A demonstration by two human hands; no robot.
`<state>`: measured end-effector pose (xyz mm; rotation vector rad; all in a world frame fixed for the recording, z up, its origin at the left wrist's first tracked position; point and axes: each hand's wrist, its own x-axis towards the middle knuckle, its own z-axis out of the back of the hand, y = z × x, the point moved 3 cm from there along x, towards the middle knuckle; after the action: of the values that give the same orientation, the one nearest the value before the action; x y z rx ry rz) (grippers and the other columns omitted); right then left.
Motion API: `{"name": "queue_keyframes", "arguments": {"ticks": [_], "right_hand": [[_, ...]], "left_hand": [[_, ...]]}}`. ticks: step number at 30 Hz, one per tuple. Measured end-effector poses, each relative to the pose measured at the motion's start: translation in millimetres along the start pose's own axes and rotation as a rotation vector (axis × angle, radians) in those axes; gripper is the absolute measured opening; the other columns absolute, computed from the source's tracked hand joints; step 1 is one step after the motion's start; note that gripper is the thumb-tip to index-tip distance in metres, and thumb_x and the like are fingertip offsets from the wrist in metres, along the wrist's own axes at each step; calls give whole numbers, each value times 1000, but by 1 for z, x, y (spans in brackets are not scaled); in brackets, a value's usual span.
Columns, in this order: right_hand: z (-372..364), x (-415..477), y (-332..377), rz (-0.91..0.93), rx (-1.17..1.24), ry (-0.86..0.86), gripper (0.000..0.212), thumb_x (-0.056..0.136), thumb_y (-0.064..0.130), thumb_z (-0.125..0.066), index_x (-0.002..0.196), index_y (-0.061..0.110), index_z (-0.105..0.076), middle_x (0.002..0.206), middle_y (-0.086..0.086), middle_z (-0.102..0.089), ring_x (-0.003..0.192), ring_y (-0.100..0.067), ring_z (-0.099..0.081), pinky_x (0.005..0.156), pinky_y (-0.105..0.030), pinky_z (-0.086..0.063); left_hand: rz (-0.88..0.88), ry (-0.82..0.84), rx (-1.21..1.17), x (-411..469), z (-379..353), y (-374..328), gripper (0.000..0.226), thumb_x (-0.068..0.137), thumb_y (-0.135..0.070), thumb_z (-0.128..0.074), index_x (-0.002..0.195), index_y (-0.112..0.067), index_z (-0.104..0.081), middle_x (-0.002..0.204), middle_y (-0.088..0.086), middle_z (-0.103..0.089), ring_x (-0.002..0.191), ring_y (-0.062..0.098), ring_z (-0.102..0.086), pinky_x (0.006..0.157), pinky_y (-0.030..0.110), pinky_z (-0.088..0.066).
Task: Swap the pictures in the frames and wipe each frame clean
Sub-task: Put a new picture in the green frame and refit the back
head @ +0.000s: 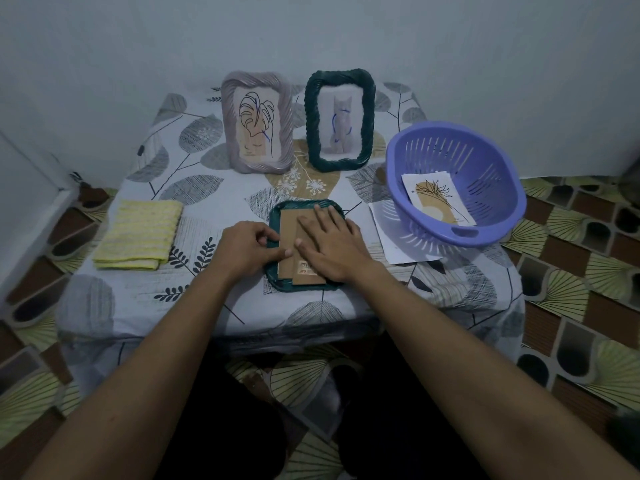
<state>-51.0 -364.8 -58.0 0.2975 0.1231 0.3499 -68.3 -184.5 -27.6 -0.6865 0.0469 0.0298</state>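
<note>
1. Where the leaf-print tablecloth [207,285] nears the person, a dark green twisted-rim picture frame [304,205] lies face down, its brown cardboard backing board [289,233] facing up.
2. Right hand [332,244]: flat, fingers straight and spread, pressing on the backing board.
3. Left hand [247,249]: fingers curled at the frame's left rim, thumb tip on the backing board's edge.
4. Behind, standing upright: a lilac-grey ridged frame [256,121] with a leaf line drawing. Just beside it, not touching, is a second dark green frame [339,119] with a pale cat picture.
5. On the right, a purple slotted plastic basket [457,181] sits tilted and holds a plant print [436,197]. A white paper sheet [391,240] lies partly under it.
6. On the left, a folded yellow striped cloth [138,233] lies flat, well apart from the face-down frame.
</note>
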Motion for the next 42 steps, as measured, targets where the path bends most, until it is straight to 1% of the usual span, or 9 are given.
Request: {"name": "queue_keyframes", "arguments": {"ticks": [10,14,16,20,23,27,31,37,42], "right_hand": [[-1,2,2,5,-23,-8,62,101,58,-24,157,34,-16,167,-2,-1,153,-22,4,121,-51,-2],[-2,2,2,3,-41,-25,62,101,58,-25,157,33,-16,167,-2,-3,153,-22,1,120,-50,-4],[-2,2,3,4,-45,-37,62,101,58,-25,157,32,-18,167,-3,-6,153,-22,-1,120,-51,-6],[-1,3,4,6,-53,-47,61,100,57,-27,155,30,-22,166,-3,-10,153,-23,-4,120,-51,-8],[1,4,4,5,-57,-29,61,100,57,-27,155,30,-22,166,-3,-10,153,-23,-4,120,-52,-9],[1,4,5,6,-51,-32,61,100,56,-29,155,31,-22,166,-3,-11,153,-23,-4,120,-52,-10],[-1,4,3,6,-46,-52,60,100,56,-29,155,31,-23,166,-3,-12,153,-23,-5,120,-52,-9],[-2,4,2,5,-43,-59,60,100,56,-29,155,32,-23,165,-3,-13,152,-23,-6,120,-52,-10],[-2,4,3,2,-38,-50,60,100,56,-30,155,32,-22,166,-3,-12,153,-23,-5,120,-52,-9]], "left_hand": [[80,41,-101,4,-3,3,25,77,-28,-84,94,-12,-75,72,3,-58,66,14,-52,59,24,-40],[60,17,-34,11,-1,-1,14,85,-27,-77,88,-14,-77,79,7,-67,77,22,-61,64,25,-41],[47,-29,-5,16,-1,-3,14,89,-26,-72,98,-15,-74,89,7,-68,87,24,-62,73,24,-40],[-19,-104,41,34,-6,-7,34,95,-21,-62,128,-19,-65,112,12,-67,103,29,-61,90,28,-42],[-34,-120,98,49,-11,-2,34,98,-25,-54,131,-24,-64,117,20,-61,110,37,-57,97,38,-44],[-78,-169,135,58,-11,1,28,94,-29,-63,119,-20,-72,102,19,-62,99,36,-60,87,38,-48],[-64,-210,74,65,-12,0,18,91,-25,-68,103,-14,-74,92,14,-66,88,29,-61,73,28,-37],[-10,-183,5,77,-14,-2,12,91,-19,-67,97,-10,-72,85,10,-65,80,22,-56,74,27,-40],[-41,-98,21,83,-11,1,9,93,-19,-64,98,-13,-70,84,6,-61,81,21,-54,71,26,-35]]}}
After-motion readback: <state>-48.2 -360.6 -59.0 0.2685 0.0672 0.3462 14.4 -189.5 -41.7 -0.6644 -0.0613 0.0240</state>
